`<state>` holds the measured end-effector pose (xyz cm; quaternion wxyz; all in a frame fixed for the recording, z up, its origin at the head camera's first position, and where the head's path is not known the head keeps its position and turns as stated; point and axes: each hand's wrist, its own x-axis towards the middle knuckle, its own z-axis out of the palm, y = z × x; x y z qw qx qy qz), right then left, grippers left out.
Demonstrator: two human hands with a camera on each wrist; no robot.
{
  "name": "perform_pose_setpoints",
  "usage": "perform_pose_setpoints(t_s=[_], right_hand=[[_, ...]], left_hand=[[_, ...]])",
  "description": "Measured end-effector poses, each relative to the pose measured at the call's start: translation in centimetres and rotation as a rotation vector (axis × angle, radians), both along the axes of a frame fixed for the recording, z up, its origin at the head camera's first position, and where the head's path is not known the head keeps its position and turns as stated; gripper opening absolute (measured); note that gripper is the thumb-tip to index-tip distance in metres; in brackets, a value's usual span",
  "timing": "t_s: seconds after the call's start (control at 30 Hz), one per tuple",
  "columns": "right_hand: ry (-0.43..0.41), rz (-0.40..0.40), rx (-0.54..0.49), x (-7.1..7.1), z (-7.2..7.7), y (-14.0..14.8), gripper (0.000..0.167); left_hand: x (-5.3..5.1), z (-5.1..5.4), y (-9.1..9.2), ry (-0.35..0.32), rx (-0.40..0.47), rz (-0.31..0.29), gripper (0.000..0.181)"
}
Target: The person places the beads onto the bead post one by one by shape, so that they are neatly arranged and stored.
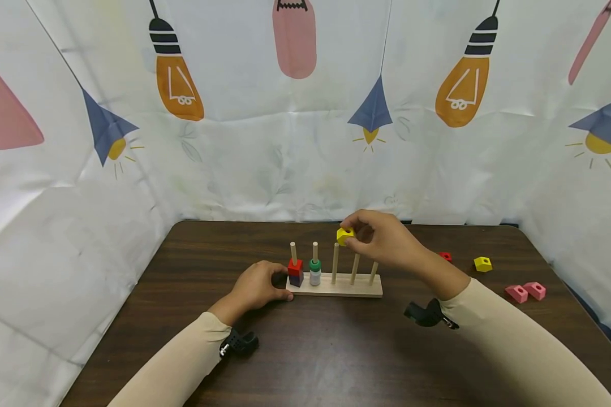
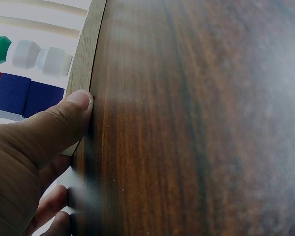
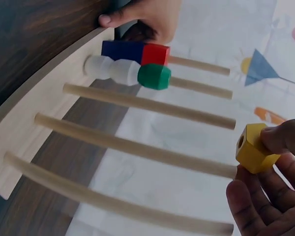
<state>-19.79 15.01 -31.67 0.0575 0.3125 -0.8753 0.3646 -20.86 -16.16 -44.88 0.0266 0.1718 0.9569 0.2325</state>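
My left hand (image 1: 254,287) grips the left end of a wooden peg stand (image 1: 336,289), its thumb (image 2: 64,118) along the front edge. A yellow hexagonal block (image 3: 253,147) with a hole is pinched between thumb and fingers of my right hand (image 1: 384,240). That block hovers near the top of the bare middle peg (image 1: 335,263), apart from it in the right wrist view. On the leftmost peg a red block (image 3: 156,54) sits over blue blocks (image 2: 12,93). The neighbouring peg carries a green bead (image 3: 154,76) above two white beads (image 3: 124,72). Two more bare pegs stand at the right.
Right of the stand, on the dark wooden table (image 1: 336,350), lie another yellow block (image 1: 482,264), two pink blocks (image 1: 516,293) and something red (image 1: 445,256), partly hidden by my right forearm. A white patterned curtain (image 1: 295,158) hangs behind the table.
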Motion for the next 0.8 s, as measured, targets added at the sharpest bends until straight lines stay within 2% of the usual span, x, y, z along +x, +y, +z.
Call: perform_pose_setpoints(t_s=[0.4, 0.6, 0.8], right_hand=[[-0.035, -0.019, -0.003, 0.2, -0.6, -1.4, 0.025], [-0.051, -0.004, 0.016, 0.2, -1.1, -1.8, 0.024], [-0.09, -0.067, 0.009, 0.6, -1.4, -2.3, 0.025]], left_hand=[[0.0, 0.0, -0.1, 0.001, 0.008, -0.01, 0.056], [0.0, -0.1, -0.1, -0.003, 0.005, -0.012, 0.056], [0.0, 0.0, -0.1, -0.006, 0.005, -0.012, 0.057]])
